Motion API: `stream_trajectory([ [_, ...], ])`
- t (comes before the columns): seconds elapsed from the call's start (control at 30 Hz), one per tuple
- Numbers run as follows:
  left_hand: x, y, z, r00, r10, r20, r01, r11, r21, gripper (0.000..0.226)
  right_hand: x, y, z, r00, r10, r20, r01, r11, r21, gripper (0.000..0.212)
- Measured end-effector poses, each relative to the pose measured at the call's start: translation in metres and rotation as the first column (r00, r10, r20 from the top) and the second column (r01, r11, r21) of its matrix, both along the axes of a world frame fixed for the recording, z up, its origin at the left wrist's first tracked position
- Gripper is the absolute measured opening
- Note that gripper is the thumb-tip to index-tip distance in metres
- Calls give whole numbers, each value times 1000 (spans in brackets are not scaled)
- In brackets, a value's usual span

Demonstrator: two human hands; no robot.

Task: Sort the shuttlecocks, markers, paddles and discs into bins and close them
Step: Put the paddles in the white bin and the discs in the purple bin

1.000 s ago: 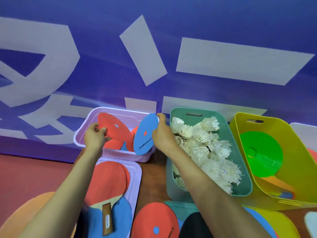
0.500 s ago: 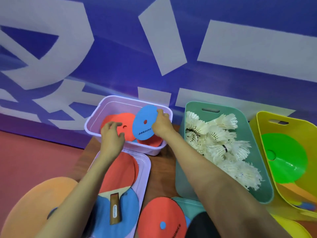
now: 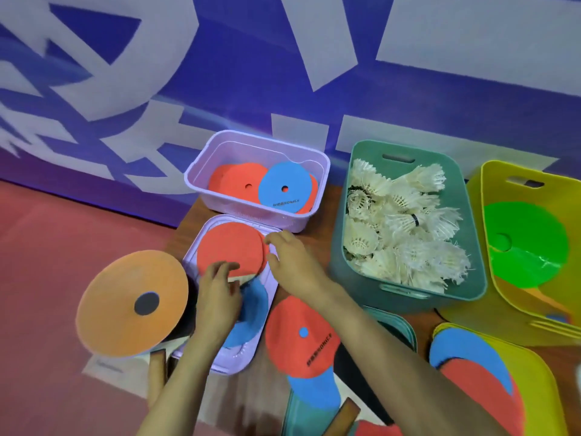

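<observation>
The red paddle [image 3: 229, 247] was a flat, round, matte red face with a strip of pale wood showing at its near edge. A second red edge peeked out along its right side. It lay face up on the lilac lid [image 3: 192, 262], which rested flat on the wooden table [image 3: 317, 243] just near of the lilac bin [image 3: 256, 215]. A blue paddle [image 3: 256, 305] lay nearer on the same lid, partly covered by a wrist.

The lilac bin held several red discs [image 3: 234, 180]. On top of them at the right sat a blue disc [image 3: 278, 190] with a small centre hole and dark lettering. To the right, the teal bin [image 3: 338, 247] was heaped with white feather shuttlecocks [image 3: 405, 228]. Farther right, the yellow bin [image 3: 490, 190] held a bright green piece [image 3: 531, 243]. All three bins stood uncovered.

The left hand [image 3: 217, 297] lay over the near edge of the red paddle, its fingers bent and their tips on the red face. The handle was hidden beneath it, so whether it gripped anything could not be told. The right hand [image 3: 294, 261] was at the paddle's right edge, fingers loosely extended and thumb apart, holding nothing. Whether its fingertips touched the lid's rim was unclear.

An orange disc [image 3: 125, 306] with a dark centre lay left of the lid. A red disc [image 3: 301, 338] with a blue dot lay near, under the right forearm.
</observation>
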State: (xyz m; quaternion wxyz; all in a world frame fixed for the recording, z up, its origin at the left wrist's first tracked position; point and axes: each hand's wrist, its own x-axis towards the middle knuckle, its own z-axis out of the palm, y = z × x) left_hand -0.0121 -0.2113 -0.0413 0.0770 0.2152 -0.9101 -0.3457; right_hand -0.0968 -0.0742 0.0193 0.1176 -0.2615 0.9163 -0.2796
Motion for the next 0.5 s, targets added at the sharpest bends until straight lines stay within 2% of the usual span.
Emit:
stream_trajectory([
  [0.07, 22, 0, -9, 996, 61, 59, -62, 998, 10, 22, 17, -2, -23, 990, 15, 140, -18, 1000, 23, 29],
  [0.17, 37, 1, -26, 960, 159, 232, -180, 981, 72, 37, 32, -5, -51, 962, -2, 271, -20, 996, 81, 29],
  [0.23, 37, 0, -38, 940, 169, 298, -210, 972, 109, 43, 36, -6, -64, 953, -23, 303, -14, 993, 119, 32],
  [0.4, 20, 1, -49, 941, 163, 296, -204, 972, 115, 44, 42, -8, -87, 924, -72, 376, 18, 989, 144, 36],
  [0.5, 10, -3, -52, 925, 155, 347, -203, 973, 106, 36, 42, -7, -92, 926, -77, 369, 31, 991, 130, 34],
])
